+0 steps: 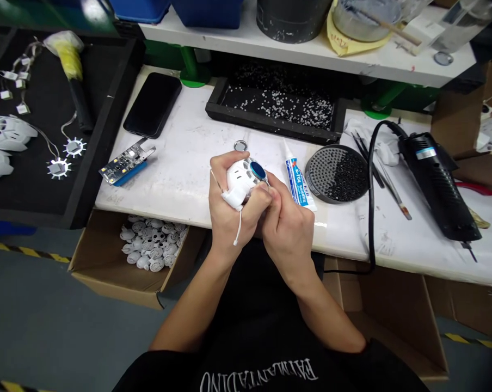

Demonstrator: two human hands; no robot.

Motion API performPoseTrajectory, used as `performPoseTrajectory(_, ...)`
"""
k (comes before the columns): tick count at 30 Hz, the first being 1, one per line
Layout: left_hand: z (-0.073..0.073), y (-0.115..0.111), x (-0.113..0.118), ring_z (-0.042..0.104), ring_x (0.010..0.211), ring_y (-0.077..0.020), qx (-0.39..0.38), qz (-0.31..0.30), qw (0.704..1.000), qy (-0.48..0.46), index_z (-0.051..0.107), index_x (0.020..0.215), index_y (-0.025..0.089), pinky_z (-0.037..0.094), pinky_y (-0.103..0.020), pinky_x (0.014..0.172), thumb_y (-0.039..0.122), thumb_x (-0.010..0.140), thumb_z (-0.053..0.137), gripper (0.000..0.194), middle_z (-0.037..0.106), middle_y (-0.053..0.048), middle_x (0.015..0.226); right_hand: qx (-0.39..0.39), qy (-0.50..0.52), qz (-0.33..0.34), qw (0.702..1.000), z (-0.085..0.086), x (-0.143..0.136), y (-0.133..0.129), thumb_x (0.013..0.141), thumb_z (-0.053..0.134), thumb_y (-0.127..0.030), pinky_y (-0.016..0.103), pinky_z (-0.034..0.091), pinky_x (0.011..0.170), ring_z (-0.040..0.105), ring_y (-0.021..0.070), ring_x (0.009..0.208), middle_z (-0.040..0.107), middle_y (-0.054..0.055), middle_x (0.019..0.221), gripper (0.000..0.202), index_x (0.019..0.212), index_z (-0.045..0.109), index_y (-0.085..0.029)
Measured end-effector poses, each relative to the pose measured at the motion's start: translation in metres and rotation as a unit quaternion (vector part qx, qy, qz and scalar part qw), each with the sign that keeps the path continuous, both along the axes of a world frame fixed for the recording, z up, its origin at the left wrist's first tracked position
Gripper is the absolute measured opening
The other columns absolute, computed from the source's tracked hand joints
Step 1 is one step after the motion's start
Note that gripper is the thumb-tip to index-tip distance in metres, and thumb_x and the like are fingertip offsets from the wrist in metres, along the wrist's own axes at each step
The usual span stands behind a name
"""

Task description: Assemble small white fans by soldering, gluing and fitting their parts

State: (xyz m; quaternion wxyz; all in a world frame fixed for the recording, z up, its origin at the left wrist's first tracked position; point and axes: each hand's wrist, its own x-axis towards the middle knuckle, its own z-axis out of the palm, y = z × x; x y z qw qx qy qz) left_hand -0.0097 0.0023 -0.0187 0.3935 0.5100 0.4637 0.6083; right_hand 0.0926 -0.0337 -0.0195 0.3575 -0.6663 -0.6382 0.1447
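Shell (pixel 237 179) sits wrapped in my left hand (pixel 225 215); right hand (pixel 289 223) bunched against it, can't tell over my remote feed what it's gripping. Cord (pixel 239 224) dangles across the left hand, so twisting could snag it; overpressing might slip the shell.

A black phone (pixel 153 105) is laid flat on the white table (pixel 180 182), with a circuit board (pixel 127 162) placed near it. On the shelf (pixel 250 35) above, two blue bins (pixel 207 13), a dark bucket (pixel 293 19) and a bowl (pixel 350 27) are kept, the bowl being set on yellow paper (pixel 339 44). The floor (pixel 37 310) is marked with striped tape (pixel 34 252).
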Motion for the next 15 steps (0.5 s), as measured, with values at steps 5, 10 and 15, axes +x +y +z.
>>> performPoseTrajectory(5,-0.0021,-0.0006,0.0005,0.058,0.08,-0.0154,-0.001,-0.003,1.0,-0.008,0.06,0.123,0.029,0.052,-0.033,0.076,0.032,0.087,0.081,0.041,0.059,-0.001,0.103,-0.003,-0.008,-0.01,1.0,-0.0006,-0.0011,-0.0003,0.116,0.033,-0.039,0.028,0.058,0.078,0.078,0.0189,0.09,0.078,0.008,0.127,0.047,0.147,0.065,-0.022)
performPoseTrajectory(10,-0.0039,-0.0001,-0.0001,0.059,0.083,-0.0163,-0.001,0.0,1.0,0.0,0.061,0.122,0.03,0.053,-0.035,0.078,0.036,0.086,0.083,0.043,0.06,-0.003,0.112,0.003,-0.016,-0.017,1.0,-0.0024,-0.0027,-0.0001,0.116,0.033,-0.04,0.028,0.058,0.08,0.078,0.0199,0.092,0.078,0.009,0.126,0.047,0.145,0.066,-0.022)
performPoseTrajectory(15,-0.005,0.0004,-0.001,0.058,0.082,-0.0163,0.005,-0.01,1.0,0.003,0.059,0.128,0.028,0.052,-0.034,0.079,0.039,0.09,0.079,0.044,0.06,-0.003,0.111,-0.016,-0.007,0.007,1.0,-0.0008,0.0001,0.0008,0.116,0.032,-0.038,0.032,0.061,0.089,0.078,0.0227,0.101,0.077,0.011,0.129,0.049,0.149,0.063,-0.02)
